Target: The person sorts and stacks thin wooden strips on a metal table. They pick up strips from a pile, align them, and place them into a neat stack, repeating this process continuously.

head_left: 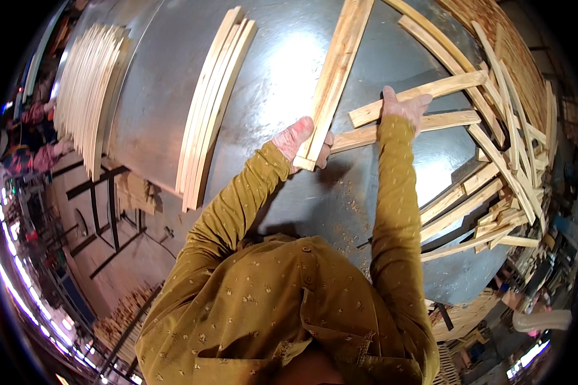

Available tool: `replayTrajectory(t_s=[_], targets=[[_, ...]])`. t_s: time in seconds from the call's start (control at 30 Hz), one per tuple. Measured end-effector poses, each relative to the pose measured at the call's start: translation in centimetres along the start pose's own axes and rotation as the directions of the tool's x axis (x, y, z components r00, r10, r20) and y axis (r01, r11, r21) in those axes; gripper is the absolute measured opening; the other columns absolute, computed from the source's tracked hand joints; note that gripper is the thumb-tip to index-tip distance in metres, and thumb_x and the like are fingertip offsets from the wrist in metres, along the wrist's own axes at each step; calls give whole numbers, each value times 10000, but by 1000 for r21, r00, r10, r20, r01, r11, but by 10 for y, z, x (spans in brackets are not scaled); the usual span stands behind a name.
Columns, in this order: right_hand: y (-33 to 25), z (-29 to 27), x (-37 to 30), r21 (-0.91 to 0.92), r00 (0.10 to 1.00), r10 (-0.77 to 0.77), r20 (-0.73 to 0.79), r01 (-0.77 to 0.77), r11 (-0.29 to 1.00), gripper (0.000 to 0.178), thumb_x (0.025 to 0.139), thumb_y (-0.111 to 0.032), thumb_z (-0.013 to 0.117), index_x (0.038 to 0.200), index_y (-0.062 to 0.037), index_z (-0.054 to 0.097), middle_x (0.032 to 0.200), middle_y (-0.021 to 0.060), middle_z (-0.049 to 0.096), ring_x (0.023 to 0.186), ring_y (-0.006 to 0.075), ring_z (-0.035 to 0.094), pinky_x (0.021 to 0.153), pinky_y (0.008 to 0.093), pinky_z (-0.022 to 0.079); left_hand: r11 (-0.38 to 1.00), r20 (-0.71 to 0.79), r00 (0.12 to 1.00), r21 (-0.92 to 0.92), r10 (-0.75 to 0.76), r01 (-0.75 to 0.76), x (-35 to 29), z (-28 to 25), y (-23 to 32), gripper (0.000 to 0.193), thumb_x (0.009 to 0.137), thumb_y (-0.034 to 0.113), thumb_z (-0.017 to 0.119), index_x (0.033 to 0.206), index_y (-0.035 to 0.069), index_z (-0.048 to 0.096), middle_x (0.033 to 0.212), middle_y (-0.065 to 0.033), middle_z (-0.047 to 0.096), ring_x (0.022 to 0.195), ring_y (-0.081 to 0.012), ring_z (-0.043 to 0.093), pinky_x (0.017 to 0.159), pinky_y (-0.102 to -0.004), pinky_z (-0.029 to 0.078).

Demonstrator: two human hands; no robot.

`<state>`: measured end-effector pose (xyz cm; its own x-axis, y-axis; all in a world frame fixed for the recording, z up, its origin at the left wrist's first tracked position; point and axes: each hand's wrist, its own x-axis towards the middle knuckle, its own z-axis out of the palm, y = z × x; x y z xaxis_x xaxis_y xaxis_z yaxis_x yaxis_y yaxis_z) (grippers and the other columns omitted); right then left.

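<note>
My left hand is closed around the near end of a long, pale wooden strip. It may be two strips lying together; a seam runs along the length. The thumb lies on the near side and the fingertips come round the other. Further right, my right hand is on a shorter wooden strip, thumb across it and one finger along its near edge; the remaining fingers are hidden. Another wooden strip passes beneath my right wrist. Both strips lie slanted over the grey metal table.
A bundle of several strips lies to the left, with a larger stack beyond it. Curved and straight pieces pile up loosely along the right edge. Sawdust is scattered near me. A person's hand shows at far left.
</note>
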<state>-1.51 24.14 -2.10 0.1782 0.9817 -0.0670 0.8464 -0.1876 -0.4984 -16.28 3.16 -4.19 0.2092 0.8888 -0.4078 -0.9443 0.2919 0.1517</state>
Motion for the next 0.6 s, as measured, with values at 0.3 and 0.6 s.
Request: replayTrajectory(t_s=[0.3, 0.6], targets=[[-33, -12, -80, 736, 949, 96, 299, -294, 610, 1157, 740, -266, 848, 1568, -52, 68, 1487, 267, 393, 1301, 382, 492, 1072, 435, 426, 506, -376, 741, 861, 557, 56, -88, -17, 0, 750, 871, 406, 685, 1432, 54, 333, 990, -160, 666, 762, -265, 673, 657, -389, 572], [-42, 61, -283, 259, 555, -287, 781, 131, 957, 867, 976, -327, 522, 1547, -17, -53, 1380, 285, 494, 1163, 376, 596, 1028, 426, 471, -160, -282, 563, 777, 777, 609, -223, -11, 12, 555, 916, 446, 597, 1286, 37, 532, 1153, -213, 634, 1087, -400, 608, 938, -477, 480]])
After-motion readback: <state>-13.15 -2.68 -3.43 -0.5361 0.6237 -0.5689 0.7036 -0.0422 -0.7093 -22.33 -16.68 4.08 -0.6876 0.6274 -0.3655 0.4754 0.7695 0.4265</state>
